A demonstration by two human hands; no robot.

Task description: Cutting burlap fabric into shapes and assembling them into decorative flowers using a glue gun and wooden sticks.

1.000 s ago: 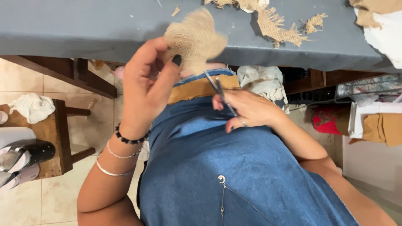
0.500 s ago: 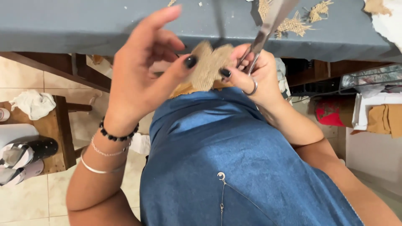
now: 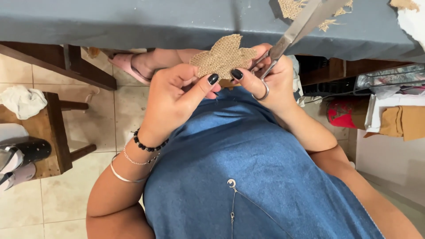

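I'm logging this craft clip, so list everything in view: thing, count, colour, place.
burlap cutout: one, tan, pinched between both hands
scissors: one pair, silver, in the right hand
table: one, grey cover, top
burlap scraps: several, tan, on the table
stool: one, brown wood, left
cloth: one, white, on the stool
bracelets: three, black beaded and silver, left wrist
left hand: holds the cutout
right hand: holds scissors and touches the cutout
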